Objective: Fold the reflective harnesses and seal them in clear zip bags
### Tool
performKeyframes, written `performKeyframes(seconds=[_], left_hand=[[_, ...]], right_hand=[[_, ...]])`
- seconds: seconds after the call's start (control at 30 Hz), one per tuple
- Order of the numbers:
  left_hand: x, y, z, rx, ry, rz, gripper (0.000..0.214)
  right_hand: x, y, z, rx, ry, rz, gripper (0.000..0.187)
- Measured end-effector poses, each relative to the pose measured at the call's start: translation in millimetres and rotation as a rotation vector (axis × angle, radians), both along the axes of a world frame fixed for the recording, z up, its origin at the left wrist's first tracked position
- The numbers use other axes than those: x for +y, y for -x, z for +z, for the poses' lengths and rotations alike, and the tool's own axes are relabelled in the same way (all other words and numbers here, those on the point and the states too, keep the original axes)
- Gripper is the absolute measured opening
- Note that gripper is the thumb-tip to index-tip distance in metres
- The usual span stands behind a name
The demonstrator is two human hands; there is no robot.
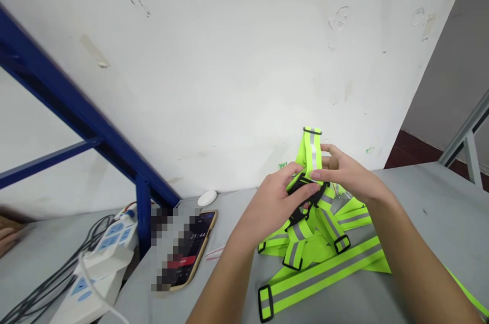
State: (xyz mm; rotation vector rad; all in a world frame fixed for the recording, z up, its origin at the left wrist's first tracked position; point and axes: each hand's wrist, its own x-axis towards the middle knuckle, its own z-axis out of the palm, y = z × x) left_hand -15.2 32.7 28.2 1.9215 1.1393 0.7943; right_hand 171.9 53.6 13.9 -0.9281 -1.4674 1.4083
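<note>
A neon-yellow reflective strap harness (321, 268) with grey stripes and black buckles lies bunched on the grey table (420, 212). My left hand (277, 201) is closed on its black buckle and straps near the middle. My right hand (346, 173) pinches a strap end that stands upright above the bundle. Both hands meet over the harness, close to the white wall.
A phone (191, 252) with a lit screen lies to the left of the harness. Further left are a white power strip (99, 268) with cables and a blue metal frame post (143, 217). A small white round object (207, 197) sits by the wall. Another person's hand shows at the far left edge (7, 237).
</note>
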Motion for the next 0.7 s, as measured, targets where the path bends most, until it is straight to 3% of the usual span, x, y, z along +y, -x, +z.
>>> performKeyframes(seconds=[0.13,0.27,0.37,0.47,0.57,0.7], left_hand=[[-1,0,-1.0,0.061,-0.039,0.065,0.031],[-1,-1,-2.3,0.087,-0.097,0.123,0.03],[-1,2,-1.4,0.108,-0.086,0.15,0.038],[-2,10,2.1,0.08,0.003,0.084,0.05],[-1,19,4.2,0.092,0.004,0.039,0.063],[5,19,-1.2,0.186,-0.104,-0.007,0.028]], right_hand=[[8,5,-8.6,0.168,-0.014,0.009,0.038],[5,12,-9.2,0.259,0.002,0.031,0.039],[2,20,-7.3,0.355,-0.081,-0.136,0.034],[4,27,-8.7,0.419,-0.181,-0.351,0.025],[9,26,-13.9,0.423,-0.19,-0.47,0.023],[12,25,-19.5,0.42,-0.142,-0.502,0.029]])
